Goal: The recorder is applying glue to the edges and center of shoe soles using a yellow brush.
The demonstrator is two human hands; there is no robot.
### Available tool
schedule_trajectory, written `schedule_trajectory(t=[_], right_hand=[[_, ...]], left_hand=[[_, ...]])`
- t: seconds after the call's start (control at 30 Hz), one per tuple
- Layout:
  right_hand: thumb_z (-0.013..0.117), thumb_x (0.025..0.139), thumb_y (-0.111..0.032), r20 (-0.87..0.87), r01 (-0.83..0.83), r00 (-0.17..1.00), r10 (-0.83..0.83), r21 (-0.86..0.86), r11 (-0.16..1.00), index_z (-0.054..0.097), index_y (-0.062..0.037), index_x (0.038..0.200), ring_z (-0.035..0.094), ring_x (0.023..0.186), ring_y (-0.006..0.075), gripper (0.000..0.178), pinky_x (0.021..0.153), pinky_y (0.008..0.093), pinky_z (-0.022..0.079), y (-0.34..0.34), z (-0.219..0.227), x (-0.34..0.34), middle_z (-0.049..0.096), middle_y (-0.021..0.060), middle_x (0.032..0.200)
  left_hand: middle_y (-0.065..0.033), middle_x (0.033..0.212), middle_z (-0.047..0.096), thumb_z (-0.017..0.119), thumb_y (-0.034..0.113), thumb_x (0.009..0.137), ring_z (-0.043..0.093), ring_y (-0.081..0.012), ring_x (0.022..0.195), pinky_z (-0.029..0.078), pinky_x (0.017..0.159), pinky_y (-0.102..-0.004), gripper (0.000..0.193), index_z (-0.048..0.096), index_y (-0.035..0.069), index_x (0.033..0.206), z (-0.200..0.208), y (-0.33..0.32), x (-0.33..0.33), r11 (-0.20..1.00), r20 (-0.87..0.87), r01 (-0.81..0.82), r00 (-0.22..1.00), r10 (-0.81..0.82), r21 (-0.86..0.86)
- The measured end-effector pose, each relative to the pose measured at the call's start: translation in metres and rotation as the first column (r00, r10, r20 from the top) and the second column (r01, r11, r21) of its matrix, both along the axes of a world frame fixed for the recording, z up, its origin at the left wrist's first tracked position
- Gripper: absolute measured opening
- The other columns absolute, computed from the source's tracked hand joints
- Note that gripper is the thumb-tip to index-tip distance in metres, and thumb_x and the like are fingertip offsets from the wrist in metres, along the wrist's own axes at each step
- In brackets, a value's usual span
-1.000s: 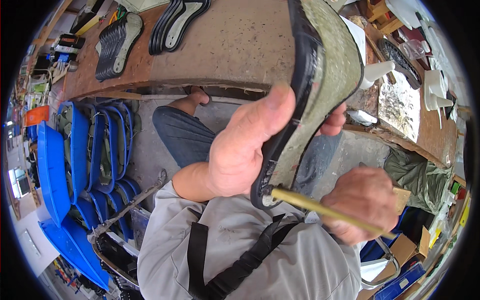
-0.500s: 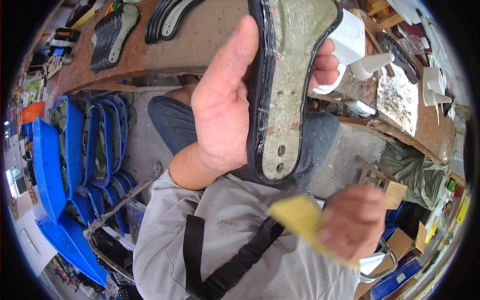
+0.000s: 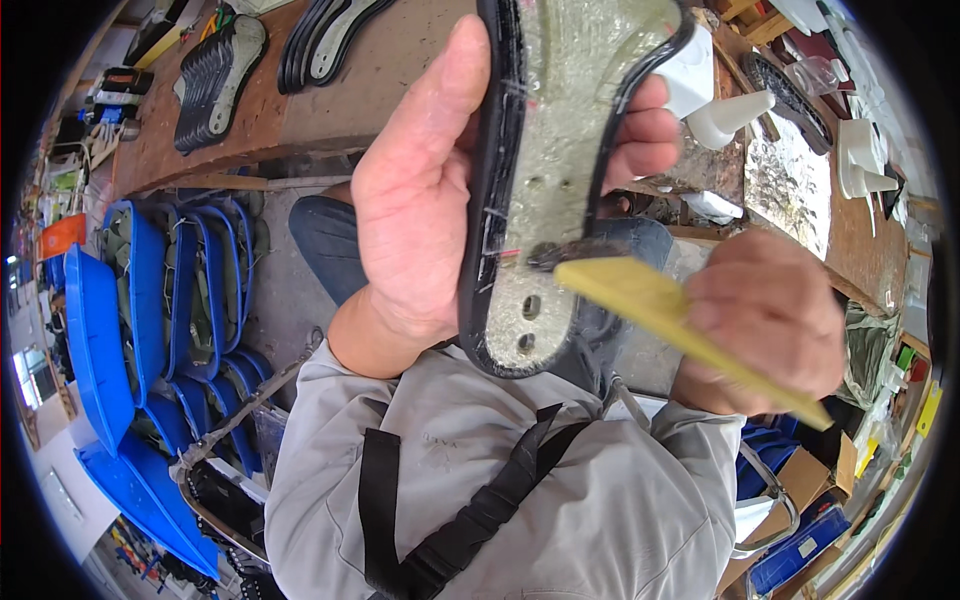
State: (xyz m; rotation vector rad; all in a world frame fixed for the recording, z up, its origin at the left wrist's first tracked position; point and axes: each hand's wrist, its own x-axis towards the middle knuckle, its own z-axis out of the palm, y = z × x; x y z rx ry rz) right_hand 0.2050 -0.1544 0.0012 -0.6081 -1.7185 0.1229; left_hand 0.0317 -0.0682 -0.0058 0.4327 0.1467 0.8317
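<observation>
My left hand point(image 3: 405, 215) grips a shoe sole point(image 3: 548, 210) from beneath, its thumb along the left side and its fingertips showing past the right edge. The sole has a black rim, a glossy grey-green inner face, small holes and faint red marks. It is tilted toward me, with the narrow heel end nearest. In my right hand point(image 3: 765, 325) is a yellow-handled brush point(image 3: 640, 295). The brush's dark bristles lie against the sole above the two larger heel holes. Some fingers of my right hand are blurred.
Stacked soles point(image 3: 222, 85) and a second stack point(image 3: 325, 45) stand on the brown workbench point(image 3: 300, 120). At right are a white container point(image 3: 690, 80) with a conical spout point(image 3: 730, 118) and a black sole point(image 3: 785, 95). Blue bins point(image 3: 100, 330) fill the left side. A cardboard box point(image 3: 805, 475) sits lower right.
The brush has swung up and left from below the sole, and its bristles now meet the heel area. My left hand and the sole have shifted slightly left.
</observation>
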Motion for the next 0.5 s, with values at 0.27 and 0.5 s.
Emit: schedule_trajectory(t=[0.27, 0.5], right_hand=[[0.07, 0.069, -0.008, -0.09, -0.264, 0.964, 0.252, -0.185, 0.947, 0.067, -0.0002, 0.077, 0.054, 0.046, 0.0138, 0.011, 0.043, 0.0221, 0.044, -0.042, 0.0, -0.003, 0.063, 0.008, 0.067], [0.074, 0.07, -0.008, -0.262, 0.108, 0.948, -0.179, -0.263, 0.959, 0.065, 0.0056, 0.079, 0.062, 0.052, 0.0209, 0.019, 0.045, 0.0292, 0.049, -0.014, -0.015, -0.014, 0.063, 0.0116, 0.065]], left_hand=[[-0.0336, 0.125, 0.046, 0.023, 0.045, 0.099, 0.05, -0.0427, 0.114, 0.038, 0.101, -0.0512, 0.065, 0.038, -0.01, 0.131, -0.009, 0.001, -0.003, 1.0, 0.156, -0.004, 0.988, 0.001, 0.025], [-0.0271, 0.124, 0.05, 0.024, 0.05, 0.097, 0.054, -0.0375, 0.11, 0.041, 0.099, -0.047, 0.068, 0.04, -0.007, 0.131, -0.003, -0.019, 0.009, 1.0, 0.056, 0.022, 0.998, -0.021, -0.011]])
